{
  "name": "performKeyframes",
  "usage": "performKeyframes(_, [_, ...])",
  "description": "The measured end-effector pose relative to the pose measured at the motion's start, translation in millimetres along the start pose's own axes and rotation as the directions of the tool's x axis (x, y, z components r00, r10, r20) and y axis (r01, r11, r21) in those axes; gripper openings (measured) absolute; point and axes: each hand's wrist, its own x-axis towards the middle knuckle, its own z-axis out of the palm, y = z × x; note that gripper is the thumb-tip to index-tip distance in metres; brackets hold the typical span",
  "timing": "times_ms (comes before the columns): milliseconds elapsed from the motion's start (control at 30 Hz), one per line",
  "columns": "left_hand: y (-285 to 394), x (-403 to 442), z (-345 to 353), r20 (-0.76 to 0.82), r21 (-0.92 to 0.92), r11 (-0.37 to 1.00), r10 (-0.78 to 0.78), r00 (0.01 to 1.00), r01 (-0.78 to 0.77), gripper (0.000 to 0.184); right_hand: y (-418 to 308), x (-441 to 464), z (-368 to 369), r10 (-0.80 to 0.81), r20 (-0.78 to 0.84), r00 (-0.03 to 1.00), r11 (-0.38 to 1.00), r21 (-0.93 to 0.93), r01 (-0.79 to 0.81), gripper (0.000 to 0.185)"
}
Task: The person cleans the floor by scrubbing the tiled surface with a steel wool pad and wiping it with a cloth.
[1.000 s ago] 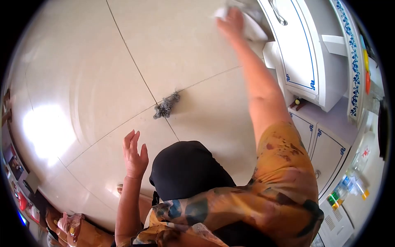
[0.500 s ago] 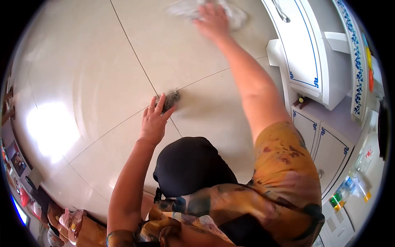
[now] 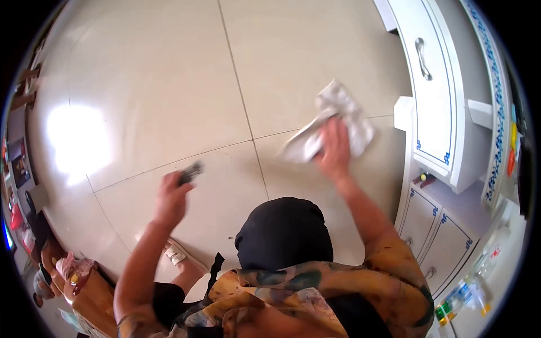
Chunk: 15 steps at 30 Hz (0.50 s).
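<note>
While the tiled floor (image 3: 158,96) spreads out beside the white cabinet (image 3: 434,112), a rumpled pale cloth (image 3: 362,132) lies on that floor near the cabinet. On top of the cloth rests the right hand (image 3: 336,149), palm down, its fingers nearly straight and close together. The left hand (image 3: 171,198), farther from the cabinet than the cloth, is mostly closed, thumb and fingers curled on a small dark-grey clump (image 3: 191,172) that shows, slightly blurred, on the hand's cabinet-facing side.

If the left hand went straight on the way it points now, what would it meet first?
Past the scrubber it holds, the left hand seems to have a free way: only floor shows ahead, though its height is hard to judge.
</note>
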Motion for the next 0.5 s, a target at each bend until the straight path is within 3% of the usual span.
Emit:
performKeyframes(67, [-29,-65,-64,0.012,0.071,0.977,-0.202,0.979,0.201,0.026,58,76,16,0.107,-0.279,0.954,0.98,-0.131,-0.148,0.07])
performKeyframes(100, [-53,-113,-88,0.056,0.068,0.93,-0.364,0.93,0.36,0.024,80,122,14,0.237,-0.278,0.931,0.945,-0.155,-0.287,0.073])
performKeyframes(133, [-68,-165,-111,0.043,0.18,0.864,-0.484,0.874,0.47,0.022,103,167,21,0.344,-0.278,0.897,0.896,-0.187,-0.402,0.079])
performKeyframes(167, [-72,-216,-132,0.04,0.159,0.744,-0.662,0.748,0.649,0.019,114,214,22,0.429,-0.226,0.875,0.849,-0.232,-0.475,0.082])
performKeyframes(233, [-99,-353,-150,-0.042,0.171,0.716,-0.681,0.731,0.677,0.023,125,300,57,0.321,-0.166,0.932,0.894,-0.271,-0.356,0.081])
performKeyframes(267, [-85,-392,-151,-0.071,-0.133,0.493,-0.87,0.488,0.86,0.024,106,338,76,0.251,-0.189,0.949,0.928,-0.233,-0.292,0.077])
performKeyframes(300, [-70,-424,-154,-0.005,-0.421,0.19,-0.978,0.207,0.887,0.026,66,366,92,0.183,-0.209,0.961,0.954,-0.197,-0.224,0.072])
performKeyframes(333, [-58,-454,-157,0.14,-0.556,0.049,-0.979,0.151,0.83,0.029,2,383,73,0.168,0.144,0.975,0.985,-0.051,-0.162,0.071])
performKeyframes(400, [-38,-474,-130,0.2,-0.743,-0.037,-0.965,0.169,0.668,0.033,-98,375,115,-0.134,-0.19,0.973,0.976,0.142,0.163,0.047])
performKeyframes(433, [-45,-482,-112,0.147,-0.66,0.164,-0.929,0.34,0.733,0.034,-141,357,132,-0.318,-0.296,0.901,0.947,-0.051,0.317,0.04])
performKeyframes(467, [-49,-491,-101,0.118,-0.554,0.353,-0.863,0.491,0.754,0.035,-181,332,128,-0.41,-0.168,0.896,0.907,0.023,0.42,0.04])
performKeyframes(500, [-31,-464,-109,0.117,-0.575,0.326,-0.875,0.47,0.75,0.034,-211,299,115,-0.533,-0.088,0.841,0.836,0.096,0.54,0.043])
